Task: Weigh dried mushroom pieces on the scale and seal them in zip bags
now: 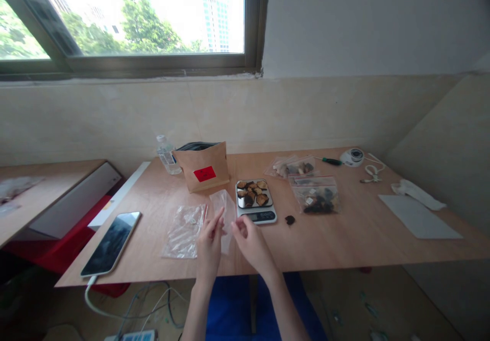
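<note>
Eyeing the clear plastic bag [224, 200] at lower centre of the frame, between the two hands, near edge towards the front of the tabletop [344, 244]. Left hand [210, 236]: fingers loosely bent, one reaching forward over the film; from my end I cannot tell whether it grips anything. Right hand [248, 239]: narrow, fingertips drawn in towards the thumb at the bag's right edge; whether film is caught there, I cannot tell. My read on handling: next to no weight, limp, slick, two layers apt to cling, easily creased or drawn aside by a stray finger. I would take it by the rim, one layer per hand, with light fingertip pressure, and avoid pinching both layers together. Just left, crinkled zip-lock bags [184, 236], likely as slippery. Beside it on the right, the digital kitchen scale [268, 216] bears dried, dark-rimmed slices [250, 198]; these look light, stiff and brittle, best lifted by their edges. One dark dried piece [290, 220] lies apart, right of the scale.
</note>
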`<state>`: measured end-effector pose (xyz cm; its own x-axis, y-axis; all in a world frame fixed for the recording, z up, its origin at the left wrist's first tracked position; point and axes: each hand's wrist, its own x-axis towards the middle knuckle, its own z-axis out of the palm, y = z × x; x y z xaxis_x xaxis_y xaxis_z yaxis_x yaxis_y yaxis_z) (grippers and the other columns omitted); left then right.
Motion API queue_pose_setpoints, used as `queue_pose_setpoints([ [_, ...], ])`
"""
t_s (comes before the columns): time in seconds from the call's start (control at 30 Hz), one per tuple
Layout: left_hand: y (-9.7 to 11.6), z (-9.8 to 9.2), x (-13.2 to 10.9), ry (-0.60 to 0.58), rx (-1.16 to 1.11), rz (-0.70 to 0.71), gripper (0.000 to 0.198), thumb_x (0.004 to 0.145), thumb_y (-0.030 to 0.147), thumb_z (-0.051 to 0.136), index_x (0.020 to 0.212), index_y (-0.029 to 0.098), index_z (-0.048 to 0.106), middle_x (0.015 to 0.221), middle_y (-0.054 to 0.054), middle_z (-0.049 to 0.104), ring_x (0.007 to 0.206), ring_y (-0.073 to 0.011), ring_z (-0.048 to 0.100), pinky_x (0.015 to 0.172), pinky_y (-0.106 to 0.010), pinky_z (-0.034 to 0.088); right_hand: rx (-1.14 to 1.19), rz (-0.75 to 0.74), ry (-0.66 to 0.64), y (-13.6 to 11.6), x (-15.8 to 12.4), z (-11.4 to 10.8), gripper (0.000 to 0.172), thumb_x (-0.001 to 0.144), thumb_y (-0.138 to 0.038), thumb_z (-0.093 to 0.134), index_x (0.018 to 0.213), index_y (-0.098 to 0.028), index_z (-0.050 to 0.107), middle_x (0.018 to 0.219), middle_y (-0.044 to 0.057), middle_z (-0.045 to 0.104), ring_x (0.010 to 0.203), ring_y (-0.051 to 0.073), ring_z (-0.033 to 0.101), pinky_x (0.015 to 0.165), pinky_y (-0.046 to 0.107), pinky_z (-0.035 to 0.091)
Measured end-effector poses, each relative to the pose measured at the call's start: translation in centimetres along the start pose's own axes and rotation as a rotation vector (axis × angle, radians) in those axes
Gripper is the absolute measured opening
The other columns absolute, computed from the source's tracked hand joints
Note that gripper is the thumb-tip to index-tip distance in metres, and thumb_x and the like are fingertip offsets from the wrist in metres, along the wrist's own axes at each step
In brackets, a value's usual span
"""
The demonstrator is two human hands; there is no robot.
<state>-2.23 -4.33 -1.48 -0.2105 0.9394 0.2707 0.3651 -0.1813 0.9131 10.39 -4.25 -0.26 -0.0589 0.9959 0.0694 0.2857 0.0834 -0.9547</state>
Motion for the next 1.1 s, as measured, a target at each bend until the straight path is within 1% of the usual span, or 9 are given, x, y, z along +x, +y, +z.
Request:
queue_pose_setpoints([
  [0.13, 0.8, -1.0, 0.1, 0.261, -0.014, -0.092, 0.037, 0.083, 0.041, 0.051, 0.108, 0.018, 0.065, 0.094, -0.007, 0.067, 0.073, -0.0151, 0.059, 0.070, -0.026, 0.047, -0.023, 0.100, 0.006, 2.0, 0.3, 0.4, 0.022, 0.083, -0.033, 0.045, 0.065, -0.020, 0.047, 0.059, -0.003, 0.050, 0.057, 0.014, 0.050, 0.055, 0.024, 0.037],
  [0.27, 1.5, -1.7, 0.6, 0.478, -0.078, -0.120, 0.036, 0.080, 0.043, 0.053, 0.098, 0.015, 0.068, 0.093, -0.008, 0.068, 0.078, -0.0172, 0.060, 0.067, -0.025, 0.047, 0.096, 0.030, -0.204, 2.1, 0.2, -1.8, 0.030, 0.086, -0.041, 0.044, 0.067, -0.018, 0.051, 0.063, -0.002, 0.053, 0.063, 0.013, 0.051, 0.060, 0.023, 0.039],
  [0.33, 1.7, -1.8, 0.9, 0.483, -0.052, -0.111, 0.035, 0.079, 0.043, 0.055, 0.095, 0.014, 0.068, 0.077, -0.004, 0.066, 0.070, -0.0154, 0.059, 0.063, -0.024, 0.045, 0.116, -0.017, -0.247, 2.0, 0.5, -3.4, 0.032, 0.088, -0.044, 0.040, 0.076, -0.018, 0.056, 0.073, 0.000, 0.060, 0.071, 0.014, 0.055, 0.066, 0.024, 0.041],
  [0.37, 1.8, -1.8, 1.0, 0.474, -0.029, -0.106, 0.034, 0.079, 0.043, 0.055, 0.092, 0.015, 0.068, 0.070, -0.002, 0.064, 0.065, -0.0142, 0.057, 0.061, -0.023, 0.044, 0.098, -0.033, -0.202, 2.2, 0.8, -4.2, 0.032, 0.088, -0.044, 0.040, 0.081, -0.019, 0.058, 0.081, 0.001, 0.062, 0.077, 0.015, 0.056, 0.070, 0.025, 0.042],
  [0.5, 2.2, -1.7, 1.6, 0.433, 0.031, -0.084, 0.028, 0.078, 0.042, 0.057, 0.080, 0.015, 0.064, 0.060, 0.001, 0.057, 0.055, -0.0113, 0.052, 0.054, -0.022, 0.040, -0.086, -0.083, 0.162, 4.6, 3.5, -7.8, 0.028, 0.086, -0.042, 0.043, 0.096, -0.020, 0.057, 0.099, 0.007, 0.062, 0.089, 0.019, 0.057, 0.079, 0.031, 0.044],
  [0.57, 2.4, -1.6, 1.9, 0.434, 0.046, -0.075, 0.027, 0.078, 0.042, 0.056, 0.075, 0.016, 0.061, 0.059, 0.002, 0.055, 0.055, -0.0113, 0.050, 0.053, -0.022, 0.039, -0.166, -0.129, 0.236, 6.0, 4.8, -9.6, 0.028, 0.085, -0.040, 0.044, 0.099, -0.019, 0.056, 0.101, 0.009, 0.061, 0.093, 0.021, 0.056, 0.082, 0.034, 0.044],
  [0.7, 2.5, -1.0, 2.5, 0.436, 0.055, -0.054, 0.028, 0.079, 0.043, 0.055, 0.071, 0.017, 0.057, 0.063, 0.002, 0.054, 0.058, -0.0119, 0.050, 0.056, -0.023, 0.039, -0.348, -0.217, 0.256, 7.4, 5.2, -11.9, 0.024, 0.084, -0.035, 0.044, 0.096, -0.020, 0.058, 0.100, 0.008, 0.060, 0.099, 0.023, 0.054, 0.089, 0.039, 0.042],
  [0.87, 2.2, -0.3, 2.6, 0.412, 0.064, -0.044, 0.027, 0.080, 0.043, 0.055, 0.073, 0.018, 0.057, 0.064, 0.002, 0.055, 0.060, -0.0124, 0.051, 0.058, -0.023, 0.040, -0.522, -0.143, 0.237, 8.9, 2.8, -12.6, 0.017, 0.079, -0.031, 0.050, 0.091, -0.023, 0.060, 0.095, 0.007, 0.060, 0.098, 0.026, 0.053, 0.089, 0.043, 0.041],
  [1.1, 1.2, -0.4, 2.0, 0.365, 0.041, -0.077, 0.028, 0.080, 0.045, 0.054, 0.075, 0.018, 0.058, 0.063, 0.002, 0.054, 0.059, -0.0122, 0.051, 0.056, -0.022, 0.040, -0.404, -0.068, 0.271, 11.2, 1.4, -12.7, 0.016, 0.074, -0.031, 0.055, 0.086, -0.022, 0.061, 0.091, 0.008, 0.058, 0.088, 0.025, 0.057, 0.078, 0.040, 0.047],
])
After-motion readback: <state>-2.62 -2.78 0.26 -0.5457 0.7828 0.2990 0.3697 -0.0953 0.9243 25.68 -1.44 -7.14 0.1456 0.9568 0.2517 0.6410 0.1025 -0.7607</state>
